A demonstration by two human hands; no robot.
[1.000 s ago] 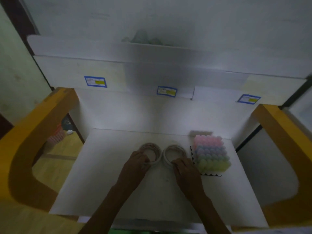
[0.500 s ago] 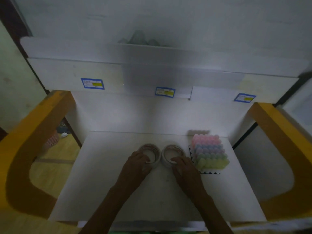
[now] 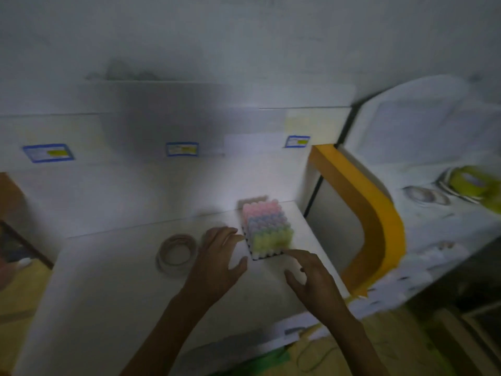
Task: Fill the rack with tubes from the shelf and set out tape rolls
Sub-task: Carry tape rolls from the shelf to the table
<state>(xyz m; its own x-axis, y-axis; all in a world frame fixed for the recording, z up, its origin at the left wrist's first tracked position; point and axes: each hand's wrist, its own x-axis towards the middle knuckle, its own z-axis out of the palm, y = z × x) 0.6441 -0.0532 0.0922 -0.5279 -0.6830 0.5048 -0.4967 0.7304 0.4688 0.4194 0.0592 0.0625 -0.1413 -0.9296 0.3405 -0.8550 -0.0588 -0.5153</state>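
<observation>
Pastel tubes (image 3: 267, 229) in rack between open, empty left hand (image 3: 221, 256) and right hand (image 3: 311, 275), tape roll (image 3: 176, 252) left.

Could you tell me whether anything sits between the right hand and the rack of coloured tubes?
Nothing visible does. The right hand hovers open just in front of the rack, fingertips near its front edge, with only bare white table between. The left hand is beside the rack's left side.

Left label (image 3: 48, 152): blue-bordered, with a yellow patch; we cannot read its print.
Middle label (image 3: 182, 149): same kind, on the shelf front above the left hand (image 3: 217, 263); too blurred for us to read.
Right label (image 3: 297, 141): same kind, above the right hand (image 3: 315, 280); unreadable to us.
</observation>
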